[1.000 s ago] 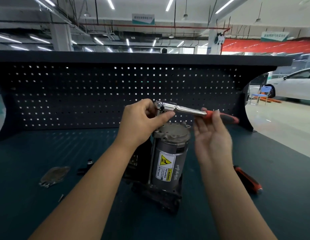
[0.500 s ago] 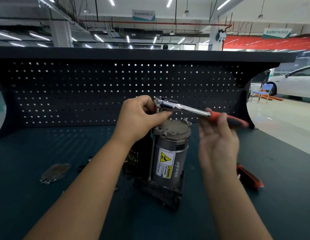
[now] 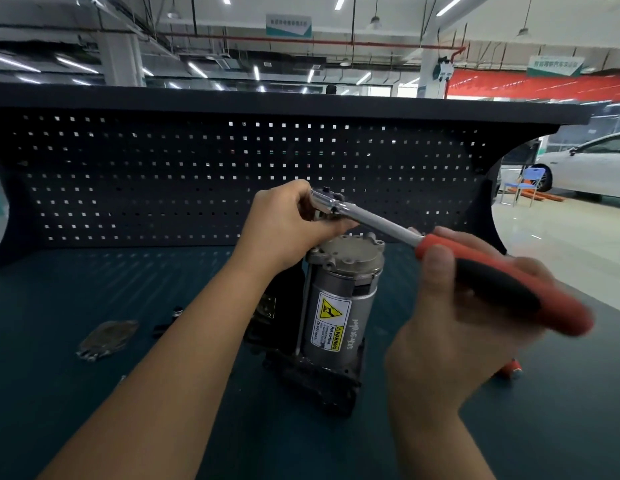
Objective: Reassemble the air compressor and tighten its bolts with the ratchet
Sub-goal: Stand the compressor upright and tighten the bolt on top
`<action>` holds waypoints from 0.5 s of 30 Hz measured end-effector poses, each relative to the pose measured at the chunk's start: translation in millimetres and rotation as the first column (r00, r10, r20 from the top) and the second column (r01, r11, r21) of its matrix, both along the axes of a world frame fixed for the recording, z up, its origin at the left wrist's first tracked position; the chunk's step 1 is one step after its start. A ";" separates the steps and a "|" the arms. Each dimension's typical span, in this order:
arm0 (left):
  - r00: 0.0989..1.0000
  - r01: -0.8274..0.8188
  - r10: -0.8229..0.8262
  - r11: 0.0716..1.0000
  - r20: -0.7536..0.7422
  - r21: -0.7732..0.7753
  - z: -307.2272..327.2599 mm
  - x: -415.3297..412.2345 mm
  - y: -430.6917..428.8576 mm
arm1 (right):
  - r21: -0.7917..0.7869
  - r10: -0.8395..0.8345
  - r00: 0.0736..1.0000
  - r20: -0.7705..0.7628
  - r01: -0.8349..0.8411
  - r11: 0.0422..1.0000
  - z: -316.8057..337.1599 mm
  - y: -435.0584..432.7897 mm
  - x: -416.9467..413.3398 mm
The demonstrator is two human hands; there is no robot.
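Grey air compressor [image 3: 339, 306] stood upright on bench [image 3: 94, 410]. Left hand [image 3: 284, 223] pinched ratchet [image 3: 381, 225] head above it, curled tight; right hand [image 3: 450, 306] wrapped the red-black handle, blurred.

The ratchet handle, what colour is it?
The ratchet handle is red with a black grip panel, seen in the head view.

Pegboard [image 3: 163, 174]: behind the grip.
White car [image 3: 592, 168]: far right of it.
Blue chair [image 3: 531, 177]: just left of car.
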State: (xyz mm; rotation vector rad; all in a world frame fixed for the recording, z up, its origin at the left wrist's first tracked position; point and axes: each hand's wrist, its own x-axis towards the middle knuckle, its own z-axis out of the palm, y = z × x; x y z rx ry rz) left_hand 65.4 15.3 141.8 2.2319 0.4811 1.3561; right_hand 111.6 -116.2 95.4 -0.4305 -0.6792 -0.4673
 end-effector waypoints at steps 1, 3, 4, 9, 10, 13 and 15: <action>1.000 0.003 -0.003 1.000 -0.003 -0.007 0.3 -0.3 -1.1 | -0.004 -0.042 0.997 0.071 0.043 0.999 -1.7 0.3 -3.9; 1.000 0.006 -0.007 1.000 -0.014 -0.009 0.2 -0.8 -2.4 | -0.019 -0.035 0.996 0.080 0.037 0.999 -3.3 1.5 -0.7; 1.000 0.011 -0.011 1.000 -0.016 -0.017 -0.2 -1.2 -2.6 | -0.018 0.034 0.999 0.005 -0.034 0.999 -2.8 2.3 6.5; 1.000 0.009 -0.008 0.996 0.011 -0.084 -1.5 -2.8 -4.6 | 0.072 0.624 0.624 -0.471 -0.677 0.732 6.4 19.0 69.6; 1.000 0.004 -0.003 0.997 0.008 -0.083 -1.5 -2.9 -5.5 | 0.043 0.659 0.549 -0.514 -0.751 0.659 9.2 24.9 77.3; 1.000 0.004 -0.003 0.997 0.017 -0.075 -1.5 -4.5 -5.9 | -0.033 0.678 0.492 -0.546 -0.821 0.570 14.8 39.1 81.4; 1.000 0.007 -0.006 0.998 0.016 -0.070 -1.4 -5.9 -6.8 | -0.028 0.657 0.567 -0.497 -0.767 0.641 15.0 34.4 76.8</action>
